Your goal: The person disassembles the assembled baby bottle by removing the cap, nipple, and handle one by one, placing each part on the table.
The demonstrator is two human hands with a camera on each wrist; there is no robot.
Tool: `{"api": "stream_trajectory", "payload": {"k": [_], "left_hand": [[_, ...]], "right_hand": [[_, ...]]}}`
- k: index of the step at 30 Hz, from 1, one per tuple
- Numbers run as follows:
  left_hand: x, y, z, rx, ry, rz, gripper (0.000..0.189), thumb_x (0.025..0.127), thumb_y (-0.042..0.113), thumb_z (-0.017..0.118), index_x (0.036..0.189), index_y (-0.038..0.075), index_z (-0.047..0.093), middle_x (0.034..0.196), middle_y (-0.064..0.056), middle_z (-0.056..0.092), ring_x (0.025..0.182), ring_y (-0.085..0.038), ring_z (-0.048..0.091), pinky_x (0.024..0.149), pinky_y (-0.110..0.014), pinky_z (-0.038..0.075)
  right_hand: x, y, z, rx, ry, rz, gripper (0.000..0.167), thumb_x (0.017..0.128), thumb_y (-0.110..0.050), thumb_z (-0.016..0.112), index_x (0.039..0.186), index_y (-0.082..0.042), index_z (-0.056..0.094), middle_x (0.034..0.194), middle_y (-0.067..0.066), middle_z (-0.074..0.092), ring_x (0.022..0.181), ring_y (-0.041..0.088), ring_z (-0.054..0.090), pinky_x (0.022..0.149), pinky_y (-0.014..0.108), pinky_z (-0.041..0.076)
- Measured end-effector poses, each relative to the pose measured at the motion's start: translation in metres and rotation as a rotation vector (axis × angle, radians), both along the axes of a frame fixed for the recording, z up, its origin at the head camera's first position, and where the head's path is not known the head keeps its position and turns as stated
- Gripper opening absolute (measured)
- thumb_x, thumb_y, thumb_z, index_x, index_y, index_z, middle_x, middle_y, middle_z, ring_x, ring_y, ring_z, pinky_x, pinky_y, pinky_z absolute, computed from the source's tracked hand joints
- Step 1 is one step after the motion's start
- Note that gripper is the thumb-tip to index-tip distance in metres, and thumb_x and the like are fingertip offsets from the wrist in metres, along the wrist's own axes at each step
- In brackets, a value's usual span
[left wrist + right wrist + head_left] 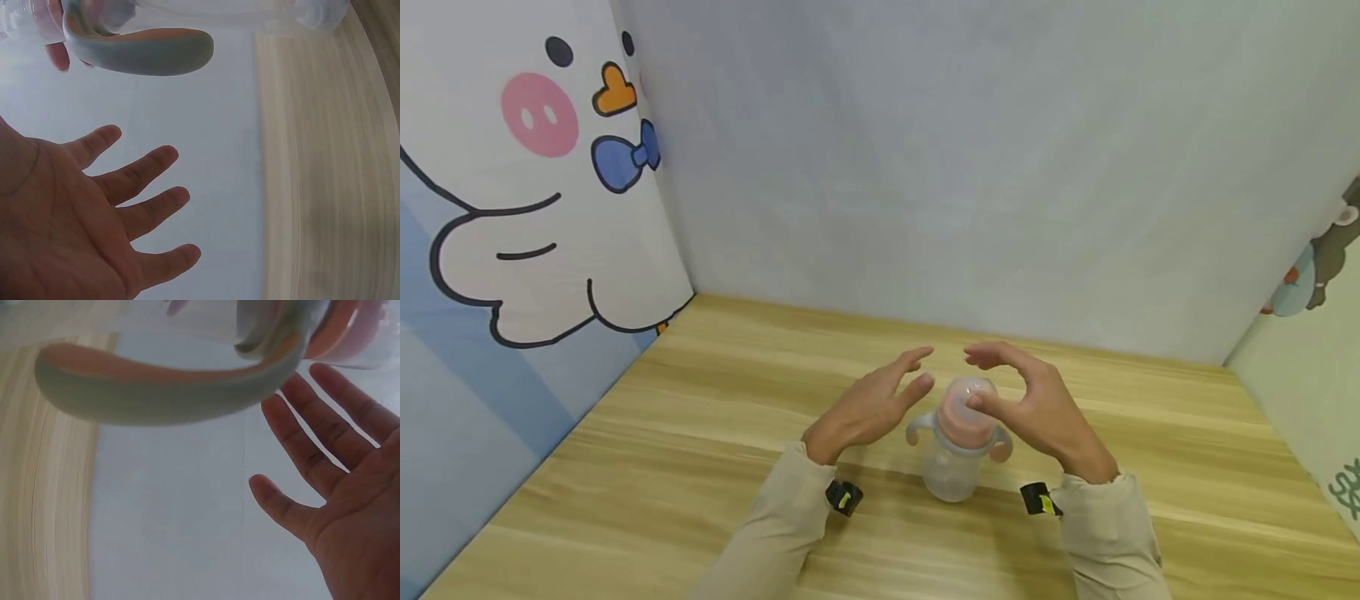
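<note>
Baby bottle (957, 442): upright on the wooden surface (775, 375), about midway between its left and right edges, well short of the far edge.
Clear body (950, 478): probably light and fairly stiff; the smooth wall may slip under dry fingers.
Handles (917, 426): likely the surest hold, one per hand; the domed cap (958, 389) looks slicker.
Left hand (865, 408): fingers spread, apart from the bottle, gripping nothing.
Right hand (1047, 408): fingers parted, gently bent, beside the cap; I cannot tell whether the thumb touches it.
</note>
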State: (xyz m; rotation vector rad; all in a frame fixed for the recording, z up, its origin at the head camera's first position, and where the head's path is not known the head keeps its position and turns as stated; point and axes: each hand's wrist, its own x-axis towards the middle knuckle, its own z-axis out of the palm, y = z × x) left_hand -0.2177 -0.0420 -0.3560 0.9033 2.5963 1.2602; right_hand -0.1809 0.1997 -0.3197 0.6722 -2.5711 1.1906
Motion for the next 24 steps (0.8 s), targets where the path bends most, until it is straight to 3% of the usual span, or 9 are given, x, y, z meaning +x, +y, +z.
{"api": "stream_trajectory", "payload": {"k": [7, 15, 19, 22, 24], "left_hand": [[0.002, 0.0, 0.001, 0.0, 0.022, 0.007, 0.106, 0.082, 0.093, 0.012, 0.16, 0.023, 0.026, 0.155, -0.014, 0.047, 0.14, -0.038, 0.049, 0.112, -0.061, 0.04], [0.002, 0.002, 0.001, 0.019, 0.012, -0.016, 0.103, 0.083, 0.093, 0.013, 0.16, 0.027, 0.026, 0.157, -0.014, 0.045, 0.141, -0.038, 0.049, 0.112, -0.061, 0.04], [0.002, 0.002, 0.0, 0.013, 0.007, -0.025, 0.105, 0.082, 0.094, 0.012, 0.16, 0.024, 0.026, 0.157, -0.017, 0.044, 0.14, -0.039, 0.049, 0.113, -0.062, 0.04], [0.003, 0.003, -0.001, 0.022, 0.01, -0.023, 0.106, 0.082, 0.094, 0.012, 0.16, 0.023, 0.026, 0.157, -0.018, 0.044, 0.14, -0.04, 0.049, 0.113, -0.062, 0.039], [0.003, 0.004, -0.001, 0.032, 0.013, -0.021, 0.106, 0.082, 0.094, 0.013, 0.16, 0.023, 0.027, 0.157, -0.016, 0.044, 0.14, -0.041, 0.048, 0.113, -0.061, 0.04]], "right_hand": [[-0.001, -0.004, -0.005, -0.031, -0.043, 0.085, 0.056, 0.08, -0.021, 0.084, 0.132, -0.025, 0.063, 0.126, 0.001, 0.069, 0.122, 0.024, 0.06, 0.11, 0.061, 0.036], [-0.005, -0.005, -0.015, -0.054, -0.133, 0.155, 0.061, 0.076, -0.02, 0.087, 0.133, -0.022, 0.063, 0.131, 0.004, 0.068, 0.118, 0.023, 0.062, 0.096, 0.048, 0.049], [-0.004, -0.006, -0.017, -0.077, -0.226, 0.162, 0.063, 0.074, -0.021, 0.09, 0.131, -0.023, 0.063, 0.122, 0.006, 0.069, 0.103, 0.024, 0.063, 0.071, 0.041, 0.058], [-0.004, -0.009, -0.017, -0.097, -0.299, 0.158, 0.06, 0.074, -0.022, 0.09, 0.127, -0.023, 0.064, 0.113, 0.008, 0.069, 0.095, 0.027, 0.062, 0.05, 0.04, 0.056], [-0.003, -0.01, -0.017, -0.113, -0.332, 0.145, 0.055, 0.075, -0.023, 0.09, 0.123, -0.023, 0.064, 0.108, 0.008, 0.068, 0.092, 0.028, 0.062, 0.045, 0.041, 0.054]]}}
